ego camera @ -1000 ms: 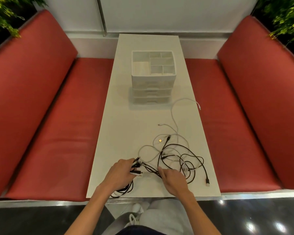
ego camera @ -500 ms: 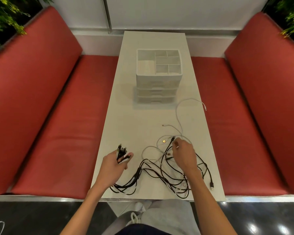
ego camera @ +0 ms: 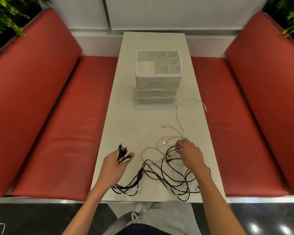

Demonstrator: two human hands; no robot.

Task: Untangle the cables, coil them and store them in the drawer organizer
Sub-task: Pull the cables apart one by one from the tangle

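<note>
Little has shifted: left hand (ego camera: 115, 164) grips plugs (ego camera: 122, 150), right hand (ego camera: 190, 154) pinches cables (ego camera: 168, 175).

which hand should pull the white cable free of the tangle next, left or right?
Right. The right hand is already over the tangle, fingertips pinching at a strand where the white cable enters it. The left hand is occupied, shut on a bundle of plug ends.

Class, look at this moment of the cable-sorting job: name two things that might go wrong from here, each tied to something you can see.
1. The left hand holds a bunch of plug ends while the right hand pinches into the tangle; pulling apart may tighten knots.
2. Black cable loops lie at the table's near edge and may slide off.
</note>
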